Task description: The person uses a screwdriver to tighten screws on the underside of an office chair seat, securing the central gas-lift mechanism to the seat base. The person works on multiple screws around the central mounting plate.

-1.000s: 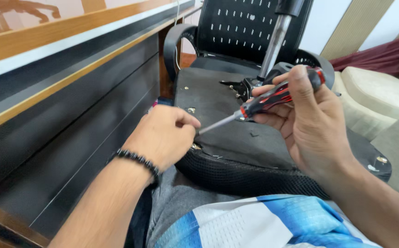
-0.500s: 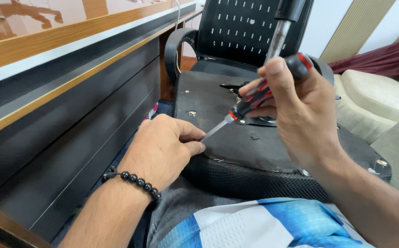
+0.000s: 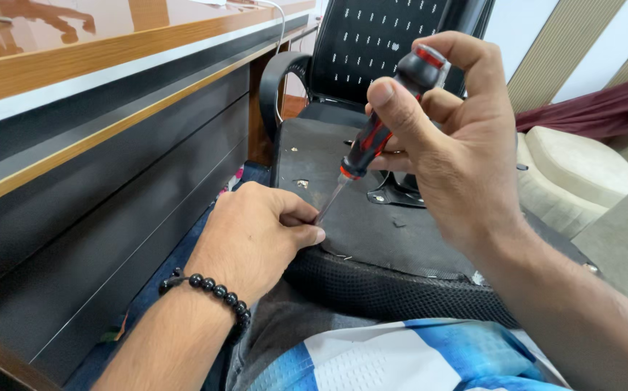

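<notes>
Head view looks down on an upturned office chair seat (image 3: 401,239) lying across the person's lap, its dark flat underside facing up, beside a long wooden desk (image 3: 111,94). The right hand (image 3: 459,145) is wrapped around the red and black handle of a screwdriver (image 3: 379,130), thumb pressed along the grip and fingers curled over the cap, with the shaft slanting down to the near left edge of the underside. The left hand (image 3: 256,242) rests on that edge, thumb and forefinger pinched narrowly together right at the screwdriver tip; whether they hold a screw there cannot be told. A black metal bracket (image 3: 397,195) sits near the middle of the underside, and small light holes or fittings (image 3: 301,183) show farther along the panel. Judging from this, the work at this edge point is under way, not finished, and how many other fastenings are left cannot be read from here
</notes>
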